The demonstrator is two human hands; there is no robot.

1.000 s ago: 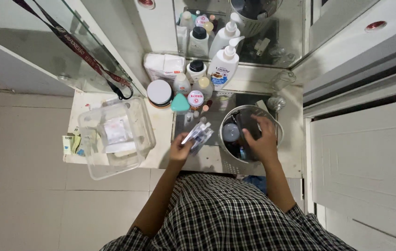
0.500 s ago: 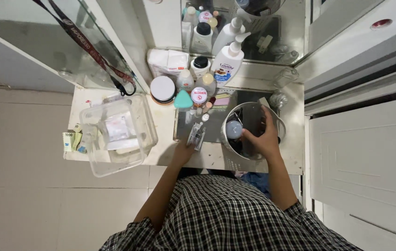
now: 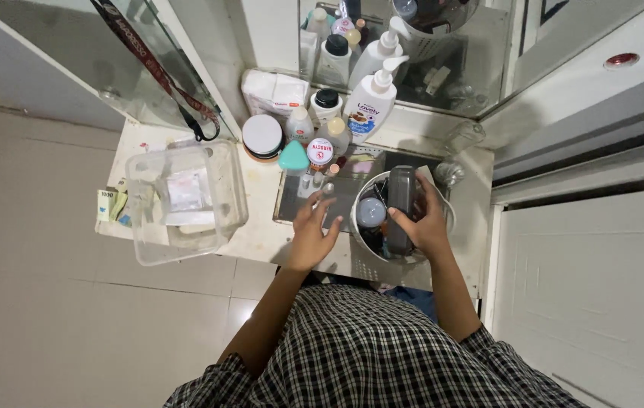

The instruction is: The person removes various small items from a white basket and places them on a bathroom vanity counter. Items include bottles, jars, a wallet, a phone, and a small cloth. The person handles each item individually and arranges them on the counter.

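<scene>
right hand [image 3: 426, 227] gripping dark flat case [image 3: 400, 204], white pump bottle [image 3: 368, 106]

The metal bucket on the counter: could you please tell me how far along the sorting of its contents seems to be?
Partway, it seems. In hand: the right hand grips a dark grey bottle upright over the metal bucket; the left hand lies flat on the dark tray, holding nothing. Left: a round white-topped item and other dark things sit in the bucket. The clear plastic container holds only a few flat items.
</scene>
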